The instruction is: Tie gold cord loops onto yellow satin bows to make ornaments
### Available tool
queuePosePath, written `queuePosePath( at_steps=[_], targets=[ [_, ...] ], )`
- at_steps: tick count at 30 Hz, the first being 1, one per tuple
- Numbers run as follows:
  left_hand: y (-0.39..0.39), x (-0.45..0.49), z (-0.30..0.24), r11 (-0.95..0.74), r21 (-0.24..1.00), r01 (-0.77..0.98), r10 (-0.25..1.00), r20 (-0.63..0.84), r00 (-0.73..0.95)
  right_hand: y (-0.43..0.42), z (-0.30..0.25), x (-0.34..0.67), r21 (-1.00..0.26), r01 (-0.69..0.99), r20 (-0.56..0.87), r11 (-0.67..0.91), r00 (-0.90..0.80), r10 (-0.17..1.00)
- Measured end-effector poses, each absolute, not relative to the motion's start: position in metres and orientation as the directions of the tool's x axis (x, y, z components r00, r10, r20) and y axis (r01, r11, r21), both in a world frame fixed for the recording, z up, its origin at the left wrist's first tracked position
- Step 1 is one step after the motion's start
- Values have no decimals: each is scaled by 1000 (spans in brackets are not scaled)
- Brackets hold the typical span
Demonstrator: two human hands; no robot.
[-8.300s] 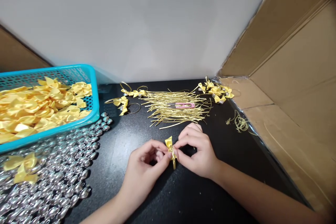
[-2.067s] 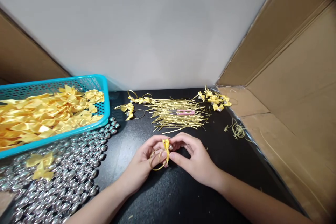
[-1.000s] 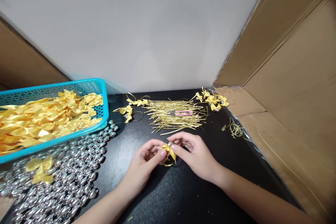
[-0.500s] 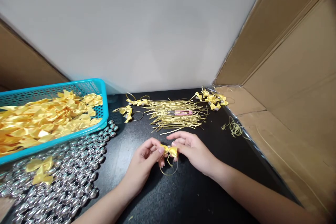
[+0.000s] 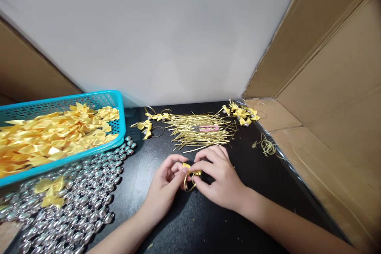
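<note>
A small yellow ribbon bow (image 5: pixel 186 165) with a loop of gold cord (image 5: pixel 188 189) is held over the black table, low in the middle of the view. My left hand (image 5: pixel 167 179) pinches the bow's left side between thumb and fingers. From the right, my right hand (image 5: pixel 219 179) closes its thumb and fingertips on the bow's right side, by the cord. Fingers cover much of the bow, so the exact grip on the cord is hidden. Just beyond my hands lies a bundle of cut gold cords (image 5: pixel 202 137), with pink-handled thread snips (image 5: pixel 209 128) on top.
At left, a turquoise basket (image 5: pixel 121 117) holds many yellow bows. Silver beads (image 5: pixel 89 202) spread before it, with loose bows (image 5: pixel 52 192) on them. Beaded bows with cord loops lie at left (image 5: pixel 145 128) and right (image 5: pixel 242 113). Tangled cord (image 5: pixel 268 147) lies near a cardboard wall (image 5: pixel 333 71).
My right hand has turned over the bow and its fingertips have closed in on the bow and cord. The cord loop, which hung wide below, now looks smaller. The view shifted slightly.
</note>
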State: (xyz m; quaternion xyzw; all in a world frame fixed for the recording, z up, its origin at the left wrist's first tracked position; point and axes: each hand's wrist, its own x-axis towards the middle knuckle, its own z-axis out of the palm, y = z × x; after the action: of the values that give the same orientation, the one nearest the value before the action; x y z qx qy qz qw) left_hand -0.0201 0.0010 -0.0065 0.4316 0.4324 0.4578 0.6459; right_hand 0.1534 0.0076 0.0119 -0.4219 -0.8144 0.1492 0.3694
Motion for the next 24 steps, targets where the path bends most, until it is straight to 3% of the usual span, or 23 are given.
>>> queuePosePath(
  at_steps=[5, 10, 13, 24],
  targets=[
    [1, -20, -4, 209, 966, -155, 962, -174, 211, 8, 13, 154, -529, 554, 535, 643, -370, 759],
    [1, -20, -2, 211, 970, -123, 963, -185, 197, 11, 15, 154, -769, 406, 439, 494, -227, 869],
    [1, -20, -3, 207, 971, -118, 964, -183, 193, 12, 14, 154, -836, 346, 378, 427, -202, 904],
    [-1, -23, -5, 224, 956, -188, 936, -157, 314, 11, 12, 154, -791, 338, 416, 509, -313, 854]
  ],
)
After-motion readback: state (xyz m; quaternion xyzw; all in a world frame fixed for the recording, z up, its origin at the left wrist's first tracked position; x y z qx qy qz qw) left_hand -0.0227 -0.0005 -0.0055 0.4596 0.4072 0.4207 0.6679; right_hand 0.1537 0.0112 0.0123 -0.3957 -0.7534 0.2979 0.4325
